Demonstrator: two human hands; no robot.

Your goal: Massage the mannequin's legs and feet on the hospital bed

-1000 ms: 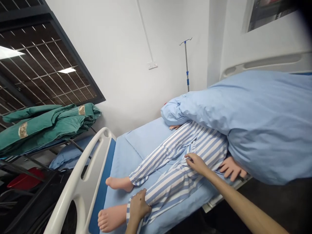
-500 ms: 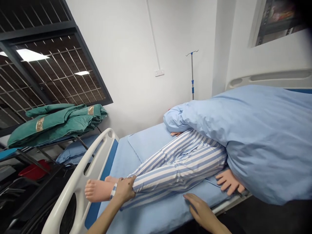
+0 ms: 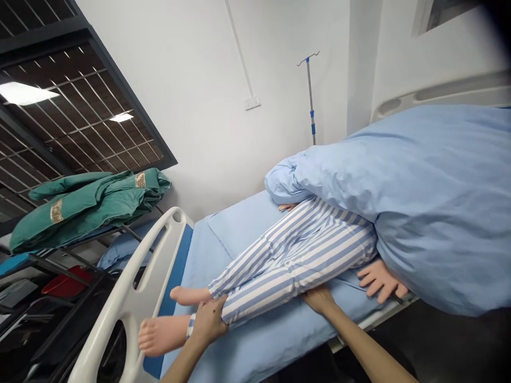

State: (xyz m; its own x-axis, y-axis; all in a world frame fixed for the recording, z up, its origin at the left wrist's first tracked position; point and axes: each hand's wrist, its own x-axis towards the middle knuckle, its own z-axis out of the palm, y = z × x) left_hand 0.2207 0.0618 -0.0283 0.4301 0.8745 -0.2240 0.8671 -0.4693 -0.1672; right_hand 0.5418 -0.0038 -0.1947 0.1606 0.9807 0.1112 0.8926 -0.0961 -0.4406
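Observation:
A manikin in blue-and-white striped trousers (image 3: 275,282) lies on the bed, its upper body hidden by a blue quilt. My left hand (image 3: 209,321) is wrapped round the near lower leg just above the ankle, over the trouser cuff. The manikin's near foot (image 3: 164,334) sticks out to the left of it, and the far foot (image 3: 190,294) lies behind. My right hand (image 3: 319,299) reaches under the same leg around the knee; its fingers are hidden beneath the trouser fabric. Close by on the right rests the manikin's hand (image 3: 381,279), palm down.
The blue quilt (image 3: 431,197) is bunched over the right of the bed and hangs over its near side. A white footboard (image 3: 120,303) closes the left end. Green padded covers (image 3: 91,205) lie on a rack. An IV pole (image 3: 310,101) stands behind the bed.
My right hand has moved from the sheet's edge to under the near knee. The near leg and foot have shifted toward me, parting from the far foot. My left hand keeps its hold.

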